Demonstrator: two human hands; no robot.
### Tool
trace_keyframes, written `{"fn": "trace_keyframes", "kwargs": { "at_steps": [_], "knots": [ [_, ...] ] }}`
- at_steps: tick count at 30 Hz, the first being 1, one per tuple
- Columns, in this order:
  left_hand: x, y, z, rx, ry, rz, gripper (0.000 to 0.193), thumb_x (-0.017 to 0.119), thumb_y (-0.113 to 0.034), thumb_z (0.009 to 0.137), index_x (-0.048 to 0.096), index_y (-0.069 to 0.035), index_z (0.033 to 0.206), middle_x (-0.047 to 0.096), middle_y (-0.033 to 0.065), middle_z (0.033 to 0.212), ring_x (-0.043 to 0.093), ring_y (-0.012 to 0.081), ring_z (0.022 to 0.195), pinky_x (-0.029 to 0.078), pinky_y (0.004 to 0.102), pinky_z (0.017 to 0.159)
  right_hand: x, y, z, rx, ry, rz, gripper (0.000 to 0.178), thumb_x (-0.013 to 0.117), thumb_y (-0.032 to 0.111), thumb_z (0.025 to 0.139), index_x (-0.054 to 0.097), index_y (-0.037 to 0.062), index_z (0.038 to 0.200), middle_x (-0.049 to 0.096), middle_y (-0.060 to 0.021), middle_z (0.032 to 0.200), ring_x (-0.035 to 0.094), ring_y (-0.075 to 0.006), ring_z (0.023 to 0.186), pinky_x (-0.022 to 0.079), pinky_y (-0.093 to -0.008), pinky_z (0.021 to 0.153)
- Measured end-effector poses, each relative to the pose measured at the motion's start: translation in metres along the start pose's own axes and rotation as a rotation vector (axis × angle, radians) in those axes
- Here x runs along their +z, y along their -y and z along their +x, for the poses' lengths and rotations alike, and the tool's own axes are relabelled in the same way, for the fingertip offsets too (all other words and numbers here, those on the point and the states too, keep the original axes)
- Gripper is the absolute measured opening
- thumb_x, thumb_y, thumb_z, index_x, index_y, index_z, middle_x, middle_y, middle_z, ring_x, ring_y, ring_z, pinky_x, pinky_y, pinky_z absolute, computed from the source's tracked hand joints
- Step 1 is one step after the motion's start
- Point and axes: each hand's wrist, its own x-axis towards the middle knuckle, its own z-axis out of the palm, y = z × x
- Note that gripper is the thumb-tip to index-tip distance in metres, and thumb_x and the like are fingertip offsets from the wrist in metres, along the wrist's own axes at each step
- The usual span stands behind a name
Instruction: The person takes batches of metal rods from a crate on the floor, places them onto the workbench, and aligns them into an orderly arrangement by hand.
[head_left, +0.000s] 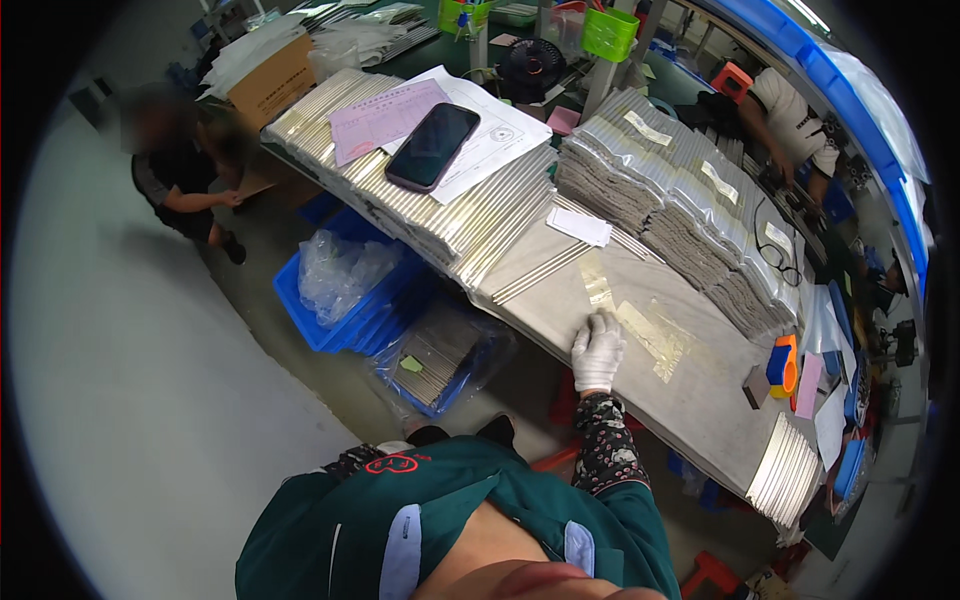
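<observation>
My right hand, in a white glove, rests on the grey tabletop near its front edge. Its fingers lie against the surface beside strips of yellowish tape, with nothing visible in them. A few thin silver rods lie just beyond, with a small stack of white slips near their far ends. Of my left arm, a dark flowered cuff shows low in front of my green jacket. A pale bit of my left hand peeks out past it, its fingers hidden.
Bundled silver rods fill the table's left, bearing papers and a phone. Bagged grey stacks line the back. A tape dispenser and more rods lie right. Blue crates stand below. Two people work nearby.
</observation>
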Motion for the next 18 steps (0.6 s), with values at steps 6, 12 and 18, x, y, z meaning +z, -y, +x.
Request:
{"fn": "trace_keyframes", "kwargs": {
  "at_steps": [6, 12, 18],
  "knots": [
    [-0.009, -0.004, 0.029, 0.098, 0.044, 0.014, 0.045, 0.052, -0.037, 0.072, 0.053, -0.011, 0.11, 0.057, 0.0153, 0.102, 0.052, 0.0316, 0.1, 0.041, 0.0394, 0.083, -0.017, 0.053, -0.103, -0.372, 0.666, 0.276, 0.017, 0.056, 0.016, 0.065, 0.053, 0.0075, 0.079, 0.055, -0.0102, 0.077, 0.053, -0.0269, 0.074, 0.042, -0.0379, 0.063],
    [-0.008, -0.003, 0.035, 0.162, 0.236, 0.083, 0.045, 0.052, -0.037, 0.072, 0.053, -0.011, 0.109, 0.057, 0.0153, 0.102, 0.052, 0.0315, 0.1, 0.041, 0.0393, 0.083, 0.03, 0.023, -0.256, 0.047, 1.717, 0.147, 0.033, 0.056, 0.023, 0.069, 0.059, 0.0135, 0.1, 0.057, -0.0112, 0.105, 0.054, -0.0269, 0.099, 0.043, -0.0372, 0.084],
    [0.034, 0.017, 0.008, 0.199, 0.635, 0.229, 0.045, 0.052, -0.036, 0.073, 0.054, -0.011, 0.109, 0.058, 0.0154, 0.102, 0.052, 0.0315, 0.1, 0.041, 0.0392, 0.083, 0.039, 0.021, -0.238, 0.214, 1.409, 0.527, 0.023, 0.053, 0.025, 0.075, 0.059, 0.0063, 0.088, 0.061, -0.0129, 0.082, 0.057, -0.0314, 0.08, 0.045, -0.0382, 0.069]
  ]
}}
